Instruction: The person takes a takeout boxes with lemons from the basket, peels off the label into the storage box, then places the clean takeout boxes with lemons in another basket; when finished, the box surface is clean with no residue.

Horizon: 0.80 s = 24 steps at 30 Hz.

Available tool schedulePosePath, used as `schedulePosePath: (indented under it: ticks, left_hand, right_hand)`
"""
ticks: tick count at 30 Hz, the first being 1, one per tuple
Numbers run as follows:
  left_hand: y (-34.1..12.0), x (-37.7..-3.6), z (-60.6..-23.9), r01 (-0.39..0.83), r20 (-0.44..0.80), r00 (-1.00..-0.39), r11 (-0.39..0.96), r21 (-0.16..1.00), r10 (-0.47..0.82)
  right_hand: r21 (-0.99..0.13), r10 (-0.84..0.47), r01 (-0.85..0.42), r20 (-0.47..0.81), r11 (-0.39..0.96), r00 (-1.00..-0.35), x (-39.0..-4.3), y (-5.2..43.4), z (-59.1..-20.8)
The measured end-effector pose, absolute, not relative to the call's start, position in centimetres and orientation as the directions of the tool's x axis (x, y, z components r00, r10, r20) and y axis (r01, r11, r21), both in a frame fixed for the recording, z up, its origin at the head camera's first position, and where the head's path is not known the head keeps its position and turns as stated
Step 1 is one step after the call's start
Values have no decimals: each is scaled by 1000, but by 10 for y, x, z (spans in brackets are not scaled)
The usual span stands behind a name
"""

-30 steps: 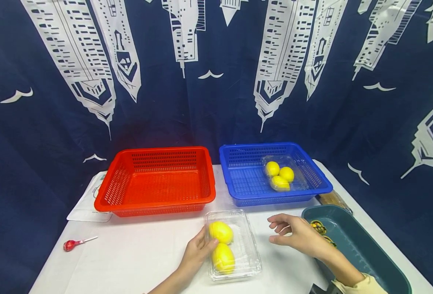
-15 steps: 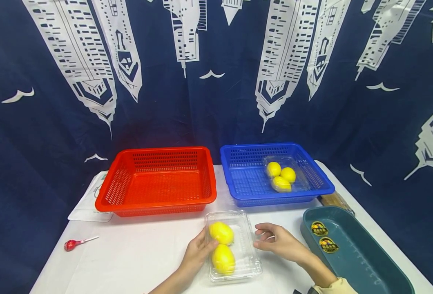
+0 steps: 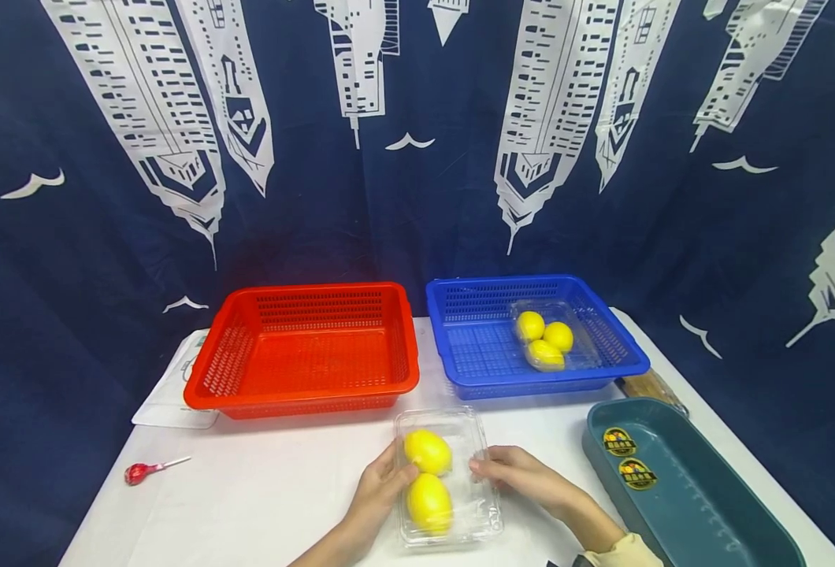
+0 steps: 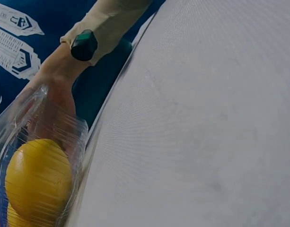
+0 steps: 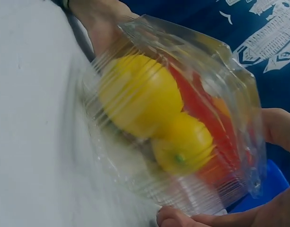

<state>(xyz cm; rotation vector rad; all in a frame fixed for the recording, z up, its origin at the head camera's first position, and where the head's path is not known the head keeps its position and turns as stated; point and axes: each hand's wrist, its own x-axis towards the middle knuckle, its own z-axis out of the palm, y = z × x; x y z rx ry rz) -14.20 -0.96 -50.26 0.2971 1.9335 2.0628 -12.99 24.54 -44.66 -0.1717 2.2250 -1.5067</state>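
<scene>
A: Lollipop [image 3: 150,470], red, far left on the white table [image 3: 269,496]; paper sheet [image 3: 169,390] behind it, half under the red basket [image 3: 302,350]. That basket holds nothing visible.

B: And near the front edge?

A: Clear clamshell box [image 3: 448,475], flat on the table between both hands, in front of the gap between the red basket and the blue basket [image 3: 534,335]. Two lemons [image 3: 428,476] inside, one behind the other. The person's left hand [image 3: 382,484] lies against the box's left side, fingers curved onto the wall beside the lemons. The right hand [image 3: 513,472] comes in from the right, fingertips on the right rim; whether it pinches or only touches, the views do not show.

B: Handling?

A: Thin plastic, likely flimsy and slick. Walls should flex under pressure. The fruit gives it some weight, and the lemons look free to roll if it tips. Best hold, probably, is both long sides low down, or under the base. Squeezing the lid could pop it.

B: Further right?

A: The blue basket holds another clear pack with three lemons [image 3: 545,339]. Dark green tray [image 3: 680,488] at front right carries two round stickers [image 3: 626,457]. A brownish object [image 3: 651,386] lies behind it, unclear.
</scene>
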Motion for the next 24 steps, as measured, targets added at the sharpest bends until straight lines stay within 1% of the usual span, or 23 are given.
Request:
schedulePosePath:
  ticks: [3,8,11,19,24]
  left_hand:
    - [-8,-143,-502,-75,-46,-930,-66,995,364]
    - [-6,-144,-504,-90,-51,-914,-79,993,402]
    - [-6,-143,-506,-76,-37,-908,-78,994,418]
    - [-9,-142,-504,-58,-29,-907,-57,997,420]
    - [-10,-143,-503,-60,-29,-910,-60,996,413]
  right_hand:
    - [-927,-356,167,-289,335,-889,-132,246,-450]
    - [-962,-393,201,-259,182,-882,-133,250,-457]
    - [-970,-397,205,-241,131,-886,-133,249,-460]
    - [-968,-335,204,-242,145,-911,-131,243,-467]
    - [-968,-332,195,-237,156,-913,-131,243,-468]
